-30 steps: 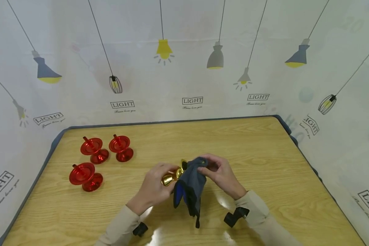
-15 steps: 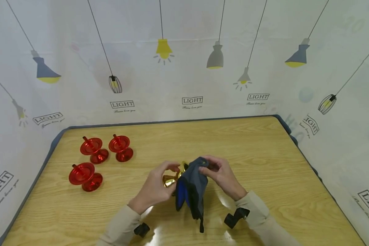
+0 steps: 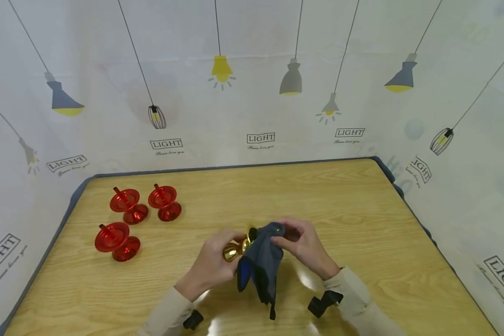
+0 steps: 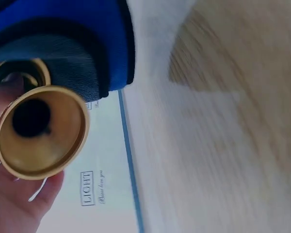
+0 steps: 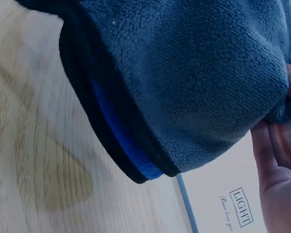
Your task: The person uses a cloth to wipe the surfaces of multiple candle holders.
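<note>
My left hand (image 3: 218, 261) grips a shiny gold candle holder (image 3: 232, 252) by its stem, lying tilted on its side; in the left wrist view the hollow round base (image 4: 63, 145) faces the camera. My right hand (image 3: 306, 247) pinches a grey-blue cloth (image 3: 262, 259) with black edging and a bright blue underside. Draped over the holder's upper end, the cloth covers part of it and hangs down. In the right wrist view the fleecy cloth (image 5: 194, 82) fills most of the picture, and the right thumb and fingers hold its edge.
Three red candle holders (image 3: 126, 248) stand at the left of the wooden table (image 3: 340, 200). Behind the table's dark blue edge rises a white backdrop (image 3: 193, 93) printed with lamps. Black straps with small mounts (image 3: 325, 303) sit on both wrists.
Both hands, with the gold candle holder and the cloth, have shifted slightly. The holder's tilt changes a little and the cloth's hanging end sways. The red candle holders stay put.
</note>
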A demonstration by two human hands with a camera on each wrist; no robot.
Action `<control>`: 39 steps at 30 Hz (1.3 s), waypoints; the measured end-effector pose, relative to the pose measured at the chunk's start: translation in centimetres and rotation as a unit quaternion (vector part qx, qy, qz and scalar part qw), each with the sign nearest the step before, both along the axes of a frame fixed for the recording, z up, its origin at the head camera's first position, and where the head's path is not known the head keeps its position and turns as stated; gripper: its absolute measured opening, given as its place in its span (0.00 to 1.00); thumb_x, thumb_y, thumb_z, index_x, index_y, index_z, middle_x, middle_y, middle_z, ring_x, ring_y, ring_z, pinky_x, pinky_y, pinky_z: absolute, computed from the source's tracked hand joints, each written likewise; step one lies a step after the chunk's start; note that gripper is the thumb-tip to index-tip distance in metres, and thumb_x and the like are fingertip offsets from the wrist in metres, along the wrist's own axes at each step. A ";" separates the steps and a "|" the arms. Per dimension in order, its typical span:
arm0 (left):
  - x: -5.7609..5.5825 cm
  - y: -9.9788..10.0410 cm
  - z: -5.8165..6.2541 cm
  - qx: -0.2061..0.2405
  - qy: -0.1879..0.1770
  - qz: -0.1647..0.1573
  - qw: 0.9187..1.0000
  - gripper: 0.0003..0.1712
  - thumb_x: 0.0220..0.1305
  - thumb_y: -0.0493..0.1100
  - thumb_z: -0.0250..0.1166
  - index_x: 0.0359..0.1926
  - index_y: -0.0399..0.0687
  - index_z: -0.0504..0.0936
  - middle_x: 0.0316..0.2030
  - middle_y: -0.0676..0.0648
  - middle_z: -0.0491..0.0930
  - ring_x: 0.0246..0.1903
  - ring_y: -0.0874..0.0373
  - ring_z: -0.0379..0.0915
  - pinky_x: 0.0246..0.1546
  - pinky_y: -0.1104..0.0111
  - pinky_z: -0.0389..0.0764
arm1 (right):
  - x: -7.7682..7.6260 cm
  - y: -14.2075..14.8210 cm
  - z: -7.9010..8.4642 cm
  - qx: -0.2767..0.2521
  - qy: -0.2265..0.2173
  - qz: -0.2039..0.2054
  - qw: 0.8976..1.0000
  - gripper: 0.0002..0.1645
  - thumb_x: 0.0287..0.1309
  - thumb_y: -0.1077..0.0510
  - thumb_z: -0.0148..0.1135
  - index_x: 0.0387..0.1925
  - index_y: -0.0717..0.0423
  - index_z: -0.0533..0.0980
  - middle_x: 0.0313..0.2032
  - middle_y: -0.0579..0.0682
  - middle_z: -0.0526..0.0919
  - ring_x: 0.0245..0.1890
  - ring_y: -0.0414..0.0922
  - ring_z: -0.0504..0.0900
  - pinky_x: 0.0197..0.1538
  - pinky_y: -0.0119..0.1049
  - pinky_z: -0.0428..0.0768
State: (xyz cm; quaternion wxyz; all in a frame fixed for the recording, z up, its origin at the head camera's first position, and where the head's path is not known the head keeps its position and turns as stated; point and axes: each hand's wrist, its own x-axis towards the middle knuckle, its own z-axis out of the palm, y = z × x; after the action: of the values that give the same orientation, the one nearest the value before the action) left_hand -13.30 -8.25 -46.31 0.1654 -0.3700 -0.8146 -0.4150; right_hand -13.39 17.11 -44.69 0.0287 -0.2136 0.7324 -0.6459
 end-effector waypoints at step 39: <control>1.2 0.3 1.2 0.019 -0.149 -0.055 0.987 0.16 0.60 0.33 0.73 0.48 0.34 0.83 0.43 0.40 0.84 0.42 0.54 0.82 0.42 0.66 0.87 | 0.9 1.1 0.7 -0.023 0.032 0.053 0.998 0.16 0.65 0.66 0.65 0.54 0.58 0.81 0.44 0.48 0.87 0.34 0.38 0.84 0.34 0.34 0.83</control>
State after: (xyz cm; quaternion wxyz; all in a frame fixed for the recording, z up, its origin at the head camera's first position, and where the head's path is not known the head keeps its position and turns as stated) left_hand -12.08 -7.95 -45.10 0.0259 -0.3445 -0.8006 -0.4896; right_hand -12.49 18.18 -44.01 0.0351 -0.2733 0.7052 -0.6533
